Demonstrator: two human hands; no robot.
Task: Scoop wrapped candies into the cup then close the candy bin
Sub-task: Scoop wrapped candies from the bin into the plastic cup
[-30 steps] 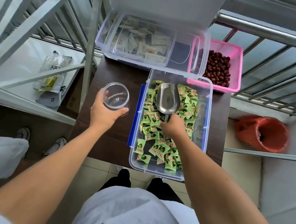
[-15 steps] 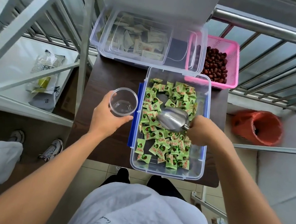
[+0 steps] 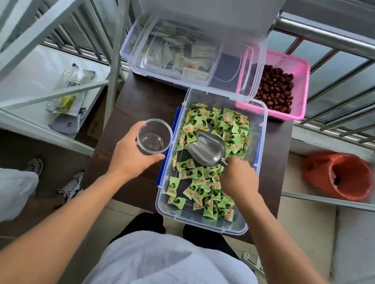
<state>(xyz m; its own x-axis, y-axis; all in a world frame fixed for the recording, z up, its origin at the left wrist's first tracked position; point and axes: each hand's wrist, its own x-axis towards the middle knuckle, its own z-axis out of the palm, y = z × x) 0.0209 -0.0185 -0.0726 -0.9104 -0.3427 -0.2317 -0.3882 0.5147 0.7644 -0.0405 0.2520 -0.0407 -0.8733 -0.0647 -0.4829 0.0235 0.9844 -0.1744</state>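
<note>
A clear plastic candy bin (image 3: 255,174) sits open on a dark table, filled with green wrapped candies (image 3: 201,189). My right hand (image 3: 238,180) grips the handle of a metal scoop (image 3: 208,149), whose bowl lies tilted on the candies and looks empty, pointing toward the upper left. My left hand (image 3: 132,158) holds a clear empty cup (image 3: 154,137) upright just left of the bin's rim. The bin's clear lid (image 3: 233,76) lies behind the bin, resting across another container.
Behind the bin stands a clear box of white packets (image 3: 174,54) and a pink basket of red dates (image 3: 282,87). Metal railings run at the right and left. An orange-lined waste bin (image 3: 342,174) stands on the floor at right. Another person's shoes (image 3: 71,183) are at left.
My right hand has swung the scoop from pointing away to pointing left, then drawn it lower into the candies. The cup has moved closer to the bin's left rim.
</note>
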